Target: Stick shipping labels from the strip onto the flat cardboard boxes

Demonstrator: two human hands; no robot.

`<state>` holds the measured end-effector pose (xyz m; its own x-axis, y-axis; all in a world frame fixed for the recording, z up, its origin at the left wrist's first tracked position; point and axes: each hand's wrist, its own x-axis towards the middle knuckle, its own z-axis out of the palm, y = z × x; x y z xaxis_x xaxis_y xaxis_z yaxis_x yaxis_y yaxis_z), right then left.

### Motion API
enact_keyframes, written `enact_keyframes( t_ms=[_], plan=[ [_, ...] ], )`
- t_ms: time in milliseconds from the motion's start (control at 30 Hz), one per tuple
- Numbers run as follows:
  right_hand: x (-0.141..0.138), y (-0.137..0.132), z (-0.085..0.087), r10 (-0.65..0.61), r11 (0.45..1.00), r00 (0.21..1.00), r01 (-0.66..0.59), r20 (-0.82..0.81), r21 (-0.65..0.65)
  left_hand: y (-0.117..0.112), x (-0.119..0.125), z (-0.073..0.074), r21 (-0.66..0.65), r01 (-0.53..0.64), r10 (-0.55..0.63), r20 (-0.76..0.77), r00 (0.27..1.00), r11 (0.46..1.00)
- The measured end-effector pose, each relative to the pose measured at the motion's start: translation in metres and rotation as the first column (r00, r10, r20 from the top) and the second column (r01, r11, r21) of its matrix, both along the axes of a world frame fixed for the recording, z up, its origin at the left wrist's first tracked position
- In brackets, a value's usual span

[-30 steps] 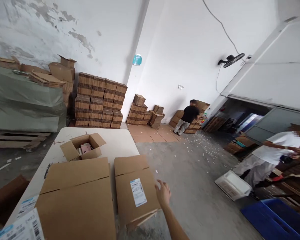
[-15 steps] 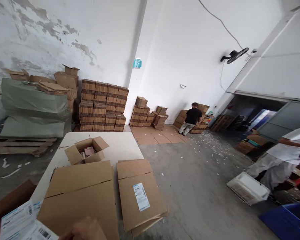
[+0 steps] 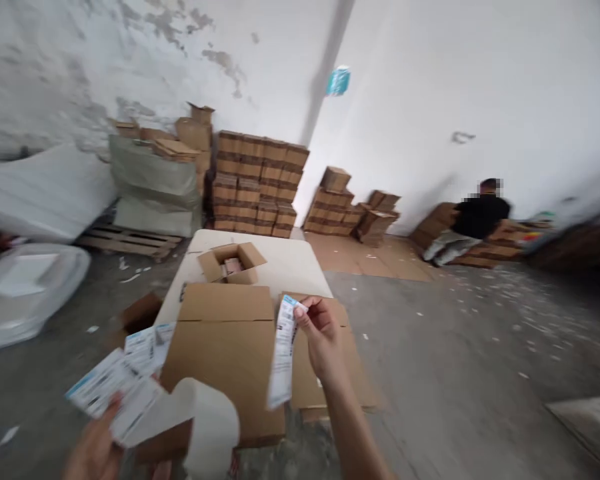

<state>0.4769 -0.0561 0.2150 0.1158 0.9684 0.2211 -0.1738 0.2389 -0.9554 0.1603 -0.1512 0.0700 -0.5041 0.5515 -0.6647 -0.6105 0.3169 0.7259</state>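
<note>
My right hand [image 3: 323, 337] pinches a white shipping label [image 3: 282, 363] by its top corner, over the right-hand stack of flattened cardboard boxes [image 3: 350, 360]. Low on the left, my left hand [image 3: 97, 440] grips a strip of printed labels [image 3: 103, 383], thumb on top. A white curled length of paper [image 3: 213, 427] trails from the strip across the front of a large flattened box [image 3: 220, 353]. Behind that, an opened carton [image 3: 253, 275] with small pinkish items inside stands on the white table [image 3: 300, 257].
Bundled cardboard [image 3: 260, 183] is stacked along the wall. A person in a black top [image 3: 483, 217] bends over more cartons at the right. A wooden pallet [image 3: 130, 241] and a clear plastic-wrapped bundle [image 3: 27, 287] are on the left. Paper scraps litter the floor.
My view has swung left. My right hand has risen from the large flattened box and now holds a single label above the right stack. My left hand with the label strip has come into view.
</note>
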Motion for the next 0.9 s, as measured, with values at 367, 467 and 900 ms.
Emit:
enact_keyframes(
  t_ms=[367, 467, 900],
  plan=[
    [-0.09, -0.002, -0.165, 0.163, 0.987, 0.591, -0.098, 0.79, -0.131, -0.007, 0.006, -0.009, -0.028, 0.297, -0.298, -0.147, 0.943, 0.955],
    [-0.073, -0.016, -0.176, 0.125, 0.991, 0.358, -0.089, 0.925, -0.1, -0.007, 0.001, -0.023, -0.064, 0.399, -0.403, -0.217, 0.889, 0.915],
    [0.113, -0.011, -0.17, -0.322, 0.746, 0.651, 0.622, 0.688, -0.239, -0.006, 0.022, 0.011, 0.173, 0.342, -0.372, 0.182, 0.91, 0.923]
  ],
)
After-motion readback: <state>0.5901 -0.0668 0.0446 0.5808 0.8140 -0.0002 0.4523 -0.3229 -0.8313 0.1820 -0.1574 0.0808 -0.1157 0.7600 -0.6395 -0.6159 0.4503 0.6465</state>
